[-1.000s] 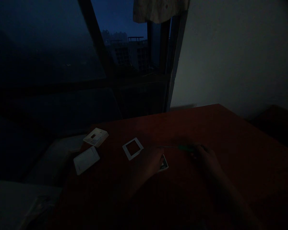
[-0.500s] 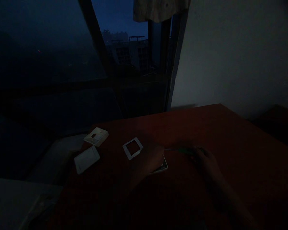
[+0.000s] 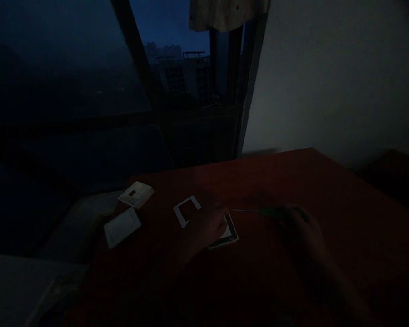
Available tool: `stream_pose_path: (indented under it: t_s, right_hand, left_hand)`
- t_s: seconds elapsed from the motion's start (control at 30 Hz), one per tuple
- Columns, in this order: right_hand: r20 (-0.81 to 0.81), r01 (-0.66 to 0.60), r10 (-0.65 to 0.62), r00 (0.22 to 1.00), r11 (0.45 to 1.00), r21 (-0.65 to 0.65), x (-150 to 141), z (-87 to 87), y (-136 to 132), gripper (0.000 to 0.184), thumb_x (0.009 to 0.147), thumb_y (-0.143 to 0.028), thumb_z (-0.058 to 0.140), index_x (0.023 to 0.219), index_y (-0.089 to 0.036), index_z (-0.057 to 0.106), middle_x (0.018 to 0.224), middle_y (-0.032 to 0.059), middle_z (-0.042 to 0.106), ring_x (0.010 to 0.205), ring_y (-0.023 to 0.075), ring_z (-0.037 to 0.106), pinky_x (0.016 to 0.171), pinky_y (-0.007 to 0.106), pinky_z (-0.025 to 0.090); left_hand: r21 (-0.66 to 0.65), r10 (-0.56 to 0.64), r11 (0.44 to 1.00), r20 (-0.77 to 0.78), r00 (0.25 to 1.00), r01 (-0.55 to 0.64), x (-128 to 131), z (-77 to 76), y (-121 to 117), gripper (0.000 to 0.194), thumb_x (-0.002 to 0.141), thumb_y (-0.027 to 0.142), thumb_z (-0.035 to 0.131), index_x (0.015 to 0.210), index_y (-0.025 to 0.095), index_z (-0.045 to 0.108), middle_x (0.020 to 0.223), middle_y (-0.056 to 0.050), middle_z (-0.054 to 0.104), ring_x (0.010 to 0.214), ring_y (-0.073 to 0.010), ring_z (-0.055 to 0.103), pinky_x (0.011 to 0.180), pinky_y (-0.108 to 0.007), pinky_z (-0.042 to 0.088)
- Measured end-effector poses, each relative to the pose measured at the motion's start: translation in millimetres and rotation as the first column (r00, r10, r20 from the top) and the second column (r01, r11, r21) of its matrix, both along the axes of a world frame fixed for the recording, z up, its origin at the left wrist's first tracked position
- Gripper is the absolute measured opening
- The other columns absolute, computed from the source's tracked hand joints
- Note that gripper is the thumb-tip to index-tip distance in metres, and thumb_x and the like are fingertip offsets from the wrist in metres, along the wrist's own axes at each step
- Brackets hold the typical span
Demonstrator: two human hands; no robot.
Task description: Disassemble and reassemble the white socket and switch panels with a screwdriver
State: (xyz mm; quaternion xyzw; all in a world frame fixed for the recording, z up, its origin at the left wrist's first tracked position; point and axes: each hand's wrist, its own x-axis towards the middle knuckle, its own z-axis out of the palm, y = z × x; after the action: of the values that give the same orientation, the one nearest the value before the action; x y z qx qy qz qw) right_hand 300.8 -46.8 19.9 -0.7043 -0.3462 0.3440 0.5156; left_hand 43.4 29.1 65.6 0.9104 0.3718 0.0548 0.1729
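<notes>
My right hand (image 3: 301,225) is closed around the green handle of a screwdriver (image 3: 268,212), whose thin shaft points left. My left hand (image 3: 209,225) has its fingers curled together at the shaft's tip; what they pinch, if anything, is too dark to make out. Beneath the left hand lies a flat square piece with a pale rim and a dark inside (image 3: 231,235), partly covered by the fingers. A white square frame (image 3: 181,216) with an open middle rests just left of that hand, its near corner hidden behind it.
On the reddish table (image 3: 279,177), toward its left edge, are a white box-like piece (image 3: 141,195) with a small rectangular hole and a white flat plate (image 3: 122,228). A dark window (image 3: 88,154) borders the far left side; a pale wall (image 3: 327,81) stands behind. The room is very dim.
My right hand and the screwdriver have shifted slightly to the right. My left hand has moved a little left, uncovering more of the square piece and covering part of the white frame.
</notes>
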Motion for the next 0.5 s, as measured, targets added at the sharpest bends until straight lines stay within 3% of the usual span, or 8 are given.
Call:
stream_pose_path:
  t_s: [0.13, 0.27, 0.37, 0.5]
  right_hand:
    - [0.237, -0.082, 0.059, 0.970, 0.993, 0.086, 9.2, 33.9, 0.4, 0.032, 0.082, -0.050, 0.058, 0.090, -0.020, 0.063, 0.071, 0.0010, 0.061, 0.065, 0.0163, 0.056, 0.059, 0.027, 0.045]
    - [0.416, -0.210, 0.146, 0.898, 0.971, 0.112, 3.1, 65.9, 3.3, 0.030, 0.083, -0.050, 0.057, 0.088, -0.020, 0.061, 0.072, 0.0018, 0.062, 0.062, 0.0163, 0.058, 0.058, 0.027, 0.046]
    - [0.517, -0.284, 0.191, 0.835, 0.953, 0.106, -6.8, 80.7, 6.5, 0.029, 0.084, -0.048, 0.056, 0.090, -0.020, 0.061, 0.075, 0.0035, 0.065, 0.064, 0.0178, 0.060, 0.058, 0.029, 0.047]
    - [0.604, -0.345, 0.224, 0.765, 0.934, 0.090, -15.0, 87.7, 11.1, 0.027, 0.085, -0.046, 0.055, 0.092, -0.020, 0.062, 0.078, 0.0039, 0.067, 0.066, 0.0187, 0.062, 0.059, 0.029, 0.048]
  left_hand:
    - [-0.031, 0.116, 0.993, 0.230, 0.966, -0.112, -19.5, -13.0, -16.8, 0.041, 0.081, 0.023, 0.065, 0.120, 0.024, 0.053, 0.126, -0.006, 0.051, 0.119, -0.0245, 0.049, 0.100, -0.038, 0.041]
    - [-0.096, 0.209, 0.977, 0.255, 0.944, -0.191, -30.2, -29.6, -29.7, 0.067, 0.077, 0.036, 0.071, 0.136, 0.028, 0.040, 0.143, -0.007, 0.038, 0.129, -0.0292, 0.040, 0.106, -0.045, 0.036]
    - [-0.128, 0.237, 0.969, 0.250, 0.939, -0.211, -32.8, -38.3, -34.1, 0.073, 0.077, 0.044, 0.070, 0.139, 0.027, 0.037, 0.146, -0.008, 0.036, 0.130, -0.0310, 0.039, 0.106, -0.047, 0.036]
    - [-0.128, 0.246, 0.967, 0.259, 0.934, -0.219, -33.5, -44.2, -35.6, 0.070, 0.080, 0.046, 0.067, 0.140, 0.027, 0.037, 0.147, -0.008, 0.036, 0.132, -0.0312, 0.037, 0.108, -0.048, 0.034]
